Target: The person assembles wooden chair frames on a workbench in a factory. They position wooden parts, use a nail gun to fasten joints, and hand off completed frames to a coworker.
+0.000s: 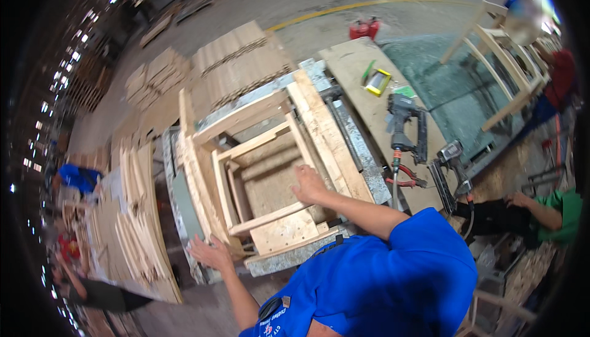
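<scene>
A pale wooden frame (252, 224) lies in front of me, set within a larger assembly of thick timber beams (329, 143) on a worn metal-edged bench (273, 265). My left hand (210, 253) is at the near left corner, fingers spread against the end of the left beam (208, 195). Over the frame's inside, close to its right rail (299, 138), hovers my right hand (309, 186) with its fingers apart and nothing visible in them. Whether its fingertips touch the wood is hard to see. A flat board (284, 232) with small holes lies along the frame's near side.
To the right, a side board (351, 60) carries a nail gun (405, 122), red-handled pliers (407, 179) and a yellow-edged box (378, 82). Another nail gun (452, 168) lies nearby. Wood stacks (230, 60) stand beyond the bench; loose strips (138, 238) lie left. Co-workers are on both sides.
</scene>
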{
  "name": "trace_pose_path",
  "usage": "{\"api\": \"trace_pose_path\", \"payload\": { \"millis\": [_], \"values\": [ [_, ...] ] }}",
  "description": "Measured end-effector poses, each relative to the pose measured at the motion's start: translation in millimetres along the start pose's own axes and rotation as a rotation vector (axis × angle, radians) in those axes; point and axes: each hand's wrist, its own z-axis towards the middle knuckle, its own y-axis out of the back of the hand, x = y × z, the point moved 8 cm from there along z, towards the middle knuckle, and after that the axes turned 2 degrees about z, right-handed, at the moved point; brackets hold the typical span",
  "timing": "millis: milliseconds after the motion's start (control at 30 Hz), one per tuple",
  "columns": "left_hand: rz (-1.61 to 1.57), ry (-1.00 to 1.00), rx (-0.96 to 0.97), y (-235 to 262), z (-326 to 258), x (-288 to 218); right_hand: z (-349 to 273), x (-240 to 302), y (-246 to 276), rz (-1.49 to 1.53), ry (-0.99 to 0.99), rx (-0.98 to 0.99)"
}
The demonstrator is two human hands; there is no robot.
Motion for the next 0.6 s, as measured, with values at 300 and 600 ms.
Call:
{"api": "trace_pose_path", "payload": {
  "millis": [300,600],
  "values": [
    [0.061,-0.469,0.01,-56.3,11.1,-86.6,-15.9,-58.8,-23.5,0.321,-0.395,0.164],
    [0.099,-0.674,0.437,-141.3,43.3,-162.2,23.1,-114.4,-64.8,0.373,-0.676,0.076]
  ]
}}
